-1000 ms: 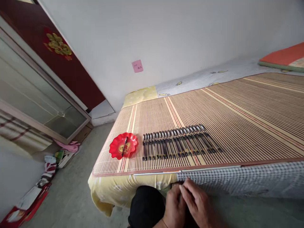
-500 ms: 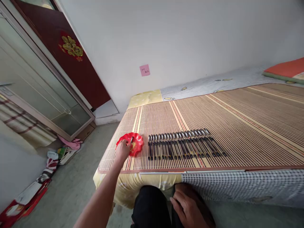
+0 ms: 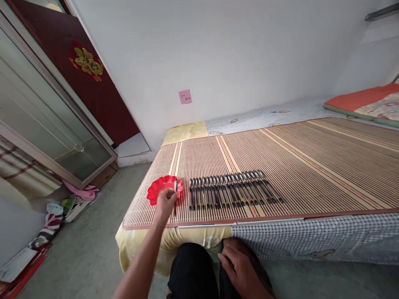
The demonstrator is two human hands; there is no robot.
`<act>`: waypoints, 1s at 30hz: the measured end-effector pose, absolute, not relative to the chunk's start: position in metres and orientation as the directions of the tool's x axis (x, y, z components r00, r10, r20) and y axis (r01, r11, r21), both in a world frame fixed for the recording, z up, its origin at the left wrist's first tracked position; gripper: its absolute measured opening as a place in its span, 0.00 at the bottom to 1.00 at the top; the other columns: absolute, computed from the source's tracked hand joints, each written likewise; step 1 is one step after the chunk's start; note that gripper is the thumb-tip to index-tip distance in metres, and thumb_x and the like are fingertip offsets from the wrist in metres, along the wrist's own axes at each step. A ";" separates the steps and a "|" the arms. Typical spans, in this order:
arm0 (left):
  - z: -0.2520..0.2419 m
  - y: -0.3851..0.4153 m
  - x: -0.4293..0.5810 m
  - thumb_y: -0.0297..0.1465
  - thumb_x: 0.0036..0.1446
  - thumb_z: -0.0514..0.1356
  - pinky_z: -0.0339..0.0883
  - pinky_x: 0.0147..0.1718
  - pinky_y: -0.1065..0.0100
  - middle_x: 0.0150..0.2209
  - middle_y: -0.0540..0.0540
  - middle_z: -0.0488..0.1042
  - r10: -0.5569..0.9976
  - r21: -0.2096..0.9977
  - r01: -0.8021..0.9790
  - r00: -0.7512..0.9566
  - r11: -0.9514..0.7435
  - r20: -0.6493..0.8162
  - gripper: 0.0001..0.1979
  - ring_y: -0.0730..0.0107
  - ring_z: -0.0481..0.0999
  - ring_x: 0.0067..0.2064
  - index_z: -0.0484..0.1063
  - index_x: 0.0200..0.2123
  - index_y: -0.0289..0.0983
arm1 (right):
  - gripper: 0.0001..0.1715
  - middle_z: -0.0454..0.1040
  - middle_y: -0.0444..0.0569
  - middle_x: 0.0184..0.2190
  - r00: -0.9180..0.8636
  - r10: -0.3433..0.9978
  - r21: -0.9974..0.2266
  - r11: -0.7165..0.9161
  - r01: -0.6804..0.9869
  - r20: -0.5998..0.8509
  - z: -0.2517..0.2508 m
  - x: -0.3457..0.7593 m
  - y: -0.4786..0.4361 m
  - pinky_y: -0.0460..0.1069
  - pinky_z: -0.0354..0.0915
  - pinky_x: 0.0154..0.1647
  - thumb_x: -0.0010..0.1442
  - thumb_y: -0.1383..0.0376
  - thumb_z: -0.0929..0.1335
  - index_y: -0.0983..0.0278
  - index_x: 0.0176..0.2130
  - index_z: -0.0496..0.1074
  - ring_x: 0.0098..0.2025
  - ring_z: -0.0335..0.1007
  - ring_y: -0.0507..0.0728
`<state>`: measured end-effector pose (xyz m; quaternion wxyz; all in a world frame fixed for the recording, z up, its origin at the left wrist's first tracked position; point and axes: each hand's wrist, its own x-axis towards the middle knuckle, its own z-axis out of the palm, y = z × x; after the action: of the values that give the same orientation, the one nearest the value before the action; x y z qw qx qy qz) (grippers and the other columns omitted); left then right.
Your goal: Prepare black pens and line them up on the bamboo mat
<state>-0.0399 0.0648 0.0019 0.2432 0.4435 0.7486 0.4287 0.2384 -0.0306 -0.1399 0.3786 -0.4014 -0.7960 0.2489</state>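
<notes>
My left hand [image 3: 166, 204] pinches a pen [image 3: 176, 186] between thumb and fingers. The pen points nearly straight up and down, at the right rim of a red wavy-edged plate [image 3: 153, 192]. To the right of the plate lies a row of several pens [image 3: 215, 193], side by side, with dark caps towards the wall and dark ends towards me. My right hand [image 3: 238, 263] rests loosely on my right knee, with the thumb apart from the fingers and nothing seen in it.
A striped bamboo mat [image 3: 299, 166] covers the bed, over a checked and yellow sheet [image 3: 280, 232]. An orange-edged quilt [image 3: 358, 99] lies at the far right. Behind stands a white wall with a pink note [image 3: 185, 96]. Clothes and papers [image 3: 46, 224] lie on the floor at left.
My left hand has come away from the middle of the plate towards its right rim, and the pen now stands more upright. My right hand stays on the knee. The view has turned slightly right.
</notes>
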 end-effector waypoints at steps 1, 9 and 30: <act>-0.004 0.046 -0.024 0.44 0.54 0.65 0.68 0.34 0.67 0.27 0.47 0.76 0.886 0.904 0.381 -0.464 0.193 0.006 0.16 0.63 0.76 0.33 0.69 0.29 0.38 | 0.18 0.71 0.44 0.28 -0.395 0.830 -0.708 0.548 0.446 0.394 -0.139 0.239 -0.031 0.50 0.64 0.34 0.73 0.63 0.61 0.59 0.29 0.63 0.30 0.70 0.55; -0.046 -0.061 0.073 0.51 0.44 0.73 0.61 0.23 0.74 0.23 0.55 0.67 0.930 0.971 -0.215 -0.327 0.102 -0.170 0.26 0.77 0.65 0.21 0.65 0.29 0.39 | 0.25 0.67 0.42 0.20 -0.289 0.948 -0.967 0.189 0.169 0.135 -0.104 0.244 -0.028 0.50 0.61 0.29 0.70 0.50 0.63 0.60 0.26 0.68 0.26 0.66 0.56; -0.066 -0.090 0.124 0.52 0.48 0.73 0.56 0.19 0.75 0.22 0.54 0.71 0.962 0.918 -0.293 0.035 0.268 -0.270 0.26 0.80 0.62 0.18 0.70 0.31 0.37 | 0.29 0.81 0.53 0.35 0.145 0.989 -0.975 0.019 -0.223 -0.014 -0.052 0.335 0.020 0.50 0.70 0.34 0.49 0.42 0.77 0.63 0.38 0.80 0.37 0.76 0.60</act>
<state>0.1237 -0.0897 -0.0661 0.6315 0.3446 0.4852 0.4971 0.3351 0.0200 -0.0523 0.5890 -0.4751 -0.4032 0.5146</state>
